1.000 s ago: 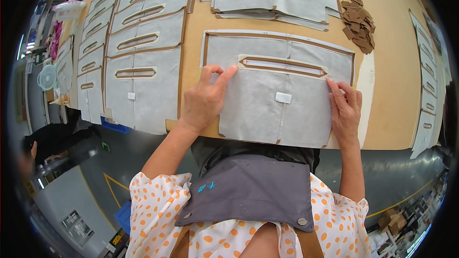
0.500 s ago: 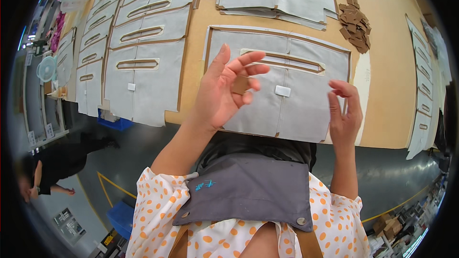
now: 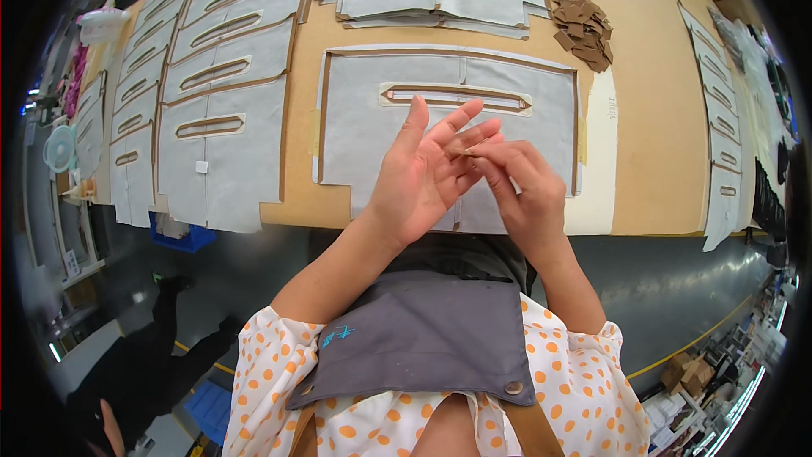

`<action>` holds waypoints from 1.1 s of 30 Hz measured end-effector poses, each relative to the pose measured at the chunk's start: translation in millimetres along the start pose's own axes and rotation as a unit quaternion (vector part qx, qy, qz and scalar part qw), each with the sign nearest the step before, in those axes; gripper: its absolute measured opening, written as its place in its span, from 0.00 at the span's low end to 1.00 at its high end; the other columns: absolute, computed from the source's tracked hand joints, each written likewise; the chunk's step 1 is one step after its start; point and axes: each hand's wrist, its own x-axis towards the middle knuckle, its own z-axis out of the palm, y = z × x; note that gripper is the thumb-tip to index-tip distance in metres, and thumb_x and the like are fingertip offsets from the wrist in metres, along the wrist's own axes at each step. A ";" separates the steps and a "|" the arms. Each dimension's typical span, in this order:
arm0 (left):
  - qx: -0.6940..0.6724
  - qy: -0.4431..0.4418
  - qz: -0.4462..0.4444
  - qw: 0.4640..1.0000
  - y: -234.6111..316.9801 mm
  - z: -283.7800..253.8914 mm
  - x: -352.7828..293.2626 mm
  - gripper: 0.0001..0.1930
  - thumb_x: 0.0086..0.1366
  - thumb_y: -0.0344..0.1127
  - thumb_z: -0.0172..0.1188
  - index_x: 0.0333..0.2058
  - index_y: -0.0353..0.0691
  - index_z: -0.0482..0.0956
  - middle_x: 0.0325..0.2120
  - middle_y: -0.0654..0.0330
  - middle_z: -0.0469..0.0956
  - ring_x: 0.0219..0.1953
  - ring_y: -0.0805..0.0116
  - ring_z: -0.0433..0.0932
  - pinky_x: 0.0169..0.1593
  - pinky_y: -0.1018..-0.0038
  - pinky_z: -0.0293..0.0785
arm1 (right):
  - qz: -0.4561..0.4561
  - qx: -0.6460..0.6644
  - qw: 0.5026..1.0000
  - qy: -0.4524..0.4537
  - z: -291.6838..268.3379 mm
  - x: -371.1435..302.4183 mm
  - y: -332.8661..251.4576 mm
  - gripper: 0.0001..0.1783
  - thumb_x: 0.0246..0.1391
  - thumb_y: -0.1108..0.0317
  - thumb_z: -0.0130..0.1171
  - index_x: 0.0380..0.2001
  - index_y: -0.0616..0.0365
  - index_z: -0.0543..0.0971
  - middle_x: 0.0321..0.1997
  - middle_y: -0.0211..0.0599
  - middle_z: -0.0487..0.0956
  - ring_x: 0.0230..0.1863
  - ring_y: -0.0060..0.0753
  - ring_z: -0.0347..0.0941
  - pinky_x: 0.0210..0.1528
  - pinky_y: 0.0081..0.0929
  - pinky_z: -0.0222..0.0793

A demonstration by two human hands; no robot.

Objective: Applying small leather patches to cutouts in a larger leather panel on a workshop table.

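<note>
Grey, brown-edged flat panel [image 3: 355, 140] lies on the tan tabletop [image 3: 651, 127] before me. My left hand [image 3: 419, 186] is palm-up, fingers loosely spread; my right hand [image 3: 531, 190] pinches a small brown piece [image 3: 456, 153], mostly hidden, at the left's fingers. Blue box-shaped bin [image 3: 196, 240], below left: whitish-grey material [image 3: 172, 227] inside.

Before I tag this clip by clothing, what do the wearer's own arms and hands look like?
The left hand and right hand are both bare, with no gloves, rings or watch showing. The forearms are uncovered too. Loose white sleeves with orange dots end around the elbows.
</note>
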 end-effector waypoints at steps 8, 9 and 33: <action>0.326 0.088 0.051 0.940 -17.2 -9.1 12.4 0.12 0.70 0.37 0.63 0.47 0.37 0.80 0.39 0.63 0.82 0.42 0.76 0.79 0.48 0.77 0.76 | 0.342 0.302 0.890 -0.024 -29.3 7.1 16.0 0.11 0.64 0.65 0.64 0.41 0.63 0.81 0.33 0.29 0.82 0.33 0.18 0.76 0.37 0.19 0.74; 0.309 0.095 0.046 0.945 -19.5 -6.5 15.3 0.10 0.69 0.36 0.64 0.44 0.36 0.81 0.36 0.64 0.82 0.38 0.78 0.79 0.46 0.78 0.76 | 0.337 0.303 0.891 -0.014 -30.4 6.5 19.5 0.11 0.64 0.65 0.63 0.41 0.63 0.81 0.33 0.30 0.82 0.33 0.18 0.76 0.38 0.19 0.74; 0.864 -0.064 0.344 0.361 -26.6 -19.6 59.1 0.23 0.57 0.33 0.68 0.52 0.37 0.79 0.51 0.62 0.75 0.51 0.63 0.72 0.53 0.65 0.69 | 0.381 0.227 0.875 -0.194 -81.0 64.1 107.0 0.12 0.64 0.60 0.63 0.36 0.59 0.80 0.31 0.27 0.80 0.30 0.16 0.72 0.34 0.18 0.71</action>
